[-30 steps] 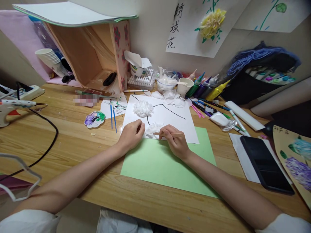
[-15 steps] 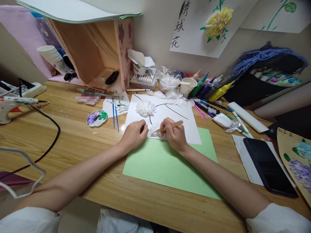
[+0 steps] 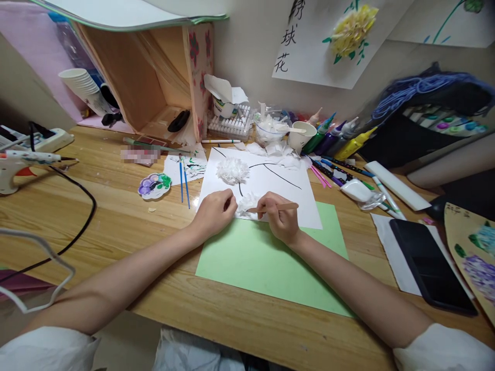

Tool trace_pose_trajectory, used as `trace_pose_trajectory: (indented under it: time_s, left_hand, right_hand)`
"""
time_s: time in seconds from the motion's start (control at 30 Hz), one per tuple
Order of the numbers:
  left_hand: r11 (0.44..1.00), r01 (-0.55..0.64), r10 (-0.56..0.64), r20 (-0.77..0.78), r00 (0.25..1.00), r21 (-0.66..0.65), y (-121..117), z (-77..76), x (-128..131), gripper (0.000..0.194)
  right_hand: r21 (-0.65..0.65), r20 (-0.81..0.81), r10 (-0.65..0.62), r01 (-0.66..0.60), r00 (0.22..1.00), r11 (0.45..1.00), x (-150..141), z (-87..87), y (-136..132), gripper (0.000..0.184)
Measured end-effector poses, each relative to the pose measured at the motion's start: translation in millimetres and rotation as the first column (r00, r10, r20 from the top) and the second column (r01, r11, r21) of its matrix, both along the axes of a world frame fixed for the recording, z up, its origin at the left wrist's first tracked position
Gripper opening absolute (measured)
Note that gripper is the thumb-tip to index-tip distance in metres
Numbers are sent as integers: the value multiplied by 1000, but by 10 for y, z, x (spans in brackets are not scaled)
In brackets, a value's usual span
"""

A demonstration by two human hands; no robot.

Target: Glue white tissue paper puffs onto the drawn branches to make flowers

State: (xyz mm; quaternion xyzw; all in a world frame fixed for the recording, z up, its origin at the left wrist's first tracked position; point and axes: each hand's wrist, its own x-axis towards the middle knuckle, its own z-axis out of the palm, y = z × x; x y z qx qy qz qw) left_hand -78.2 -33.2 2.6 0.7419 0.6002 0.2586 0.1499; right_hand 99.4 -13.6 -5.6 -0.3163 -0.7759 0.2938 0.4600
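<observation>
Since the earlier frame, the head view shows the wooden craft stick [image 3: 289,206] swung from an upward slant to nearly level. Its far tip stays at the lower white paper flower [image 3: 247,202], whether pressing in or just over it I cannot tell. That change of angle suggests the flower is being worked from a flatter direction, rather than left alone.

The right hand [image 3: 281,219] grasps the stick between thumb and bent fingers. The left hand [image 3: 215,211] has hardly shifted: it rests just left of the flower, fingers curled inward, and whether they pinch anything is hidden.

Between the two hands, the flower sits near the lower edge of the white sheet [image 3: 306,212], which overlaps a green sheet [image 3: 270,268] on the wooden table [image 3: 174,301]. Above it lies a fuller white paper flower [image 3: 232,170], with a short black line [image 3: 240,189] running down from it.
</observation>
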Motion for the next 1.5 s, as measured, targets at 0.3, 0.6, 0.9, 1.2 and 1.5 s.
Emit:
trace_pose_trajectory:
  time_s: [0.3, 0.6, 0.9, 1.2, 1.5]
  left_hand:
    - [1000, 0, 0, 8, 1000, -5, -5, -2, 4, 23]
    - [1000, 0, 0, 23, 1000, 0, -2, 2, 3, 23]
    - [1000, 3, -3, 11, 1000, -14, 15, 2, 3, 23]
    - [996, 9, -8, -11, 1000, 83, -66, 100, -16, 27]
    - [955, 8, 86, -305, 948, 295, 1121, 516, 230, 16]
  right_hand:
    - [-79, 43, -50, 53, 998, 995, -40, 3, 29, 39]
    - [-167, -36, -87, 80, 996, 983, -63, 13, 39, 43]
    - [-72, 42, -42, 45, 998, 996, -58, 12, 44, 41]
    - [-435, -459, -277, 58, 844, 898, 136, 81, 251, 45]
    - [-645, -544, -246, -212, 802, 734, 409, -135, 435, 44]
